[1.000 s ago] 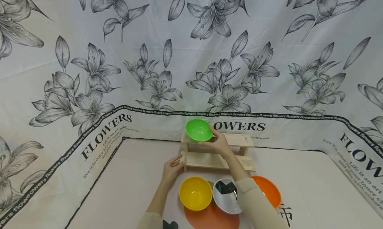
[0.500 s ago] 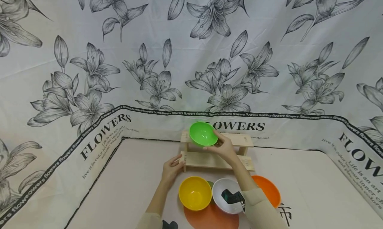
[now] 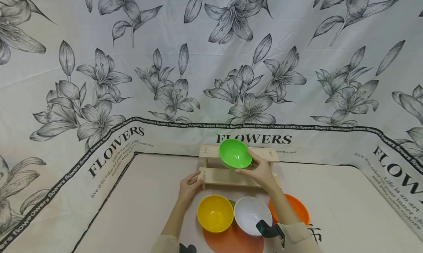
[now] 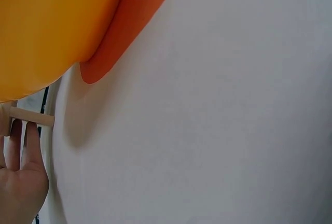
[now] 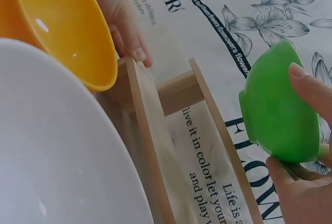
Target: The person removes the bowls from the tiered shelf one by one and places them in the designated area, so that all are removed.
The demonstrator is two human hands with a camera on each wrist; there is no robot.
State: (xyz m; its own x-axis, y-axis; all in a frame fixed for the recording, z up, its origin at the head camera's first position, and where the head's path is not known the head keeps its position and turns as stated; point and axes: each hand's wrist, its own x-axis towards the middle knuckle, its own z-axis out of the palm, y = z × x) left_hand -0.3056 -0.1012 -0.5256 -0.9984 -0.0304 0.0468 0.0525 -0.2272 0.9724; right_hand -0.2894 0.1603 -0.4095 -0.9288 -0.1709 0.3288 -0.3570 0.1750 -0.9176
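Note:
My right hand point(image 3: 262, 172) grips a small green bowl point(image 3: 234, 153) by its right side, thumb at the rim and fingers beneath. The bowl is tilted toward the head camera. In the right wrist view a gap separates the green bowl point(image 5: 280, 105) from the upper board of a two-tier wooden shelf point(image 3: 218, 176). With my left hand point(image 3: 189, 188) I hold the left end of the shelf's lower board. In the right wrist view the thumb of the left hand point(image 5: 124, 24) lies at the board's corner; the left wrist view shows fingers point(image 4: 32, 146) against a wooden piece.
In front of the shelf stand a yellow bowl point(image 3: 215, 213), a white bowl point(image 3: 249, 214) and an orange bowl point(image 3: 295, 209), partly behind the right forearm. A black wrist device point(image 3: 267, 229) overlaps the white bowl. Flower-printed cloth point(image 3: 165, 135) hangs behind the table.
My right hand has brought the green bowl right, down and nearer, from over the upper board's left end to in front of the shelf's middle. The left hand stays at the shelf.

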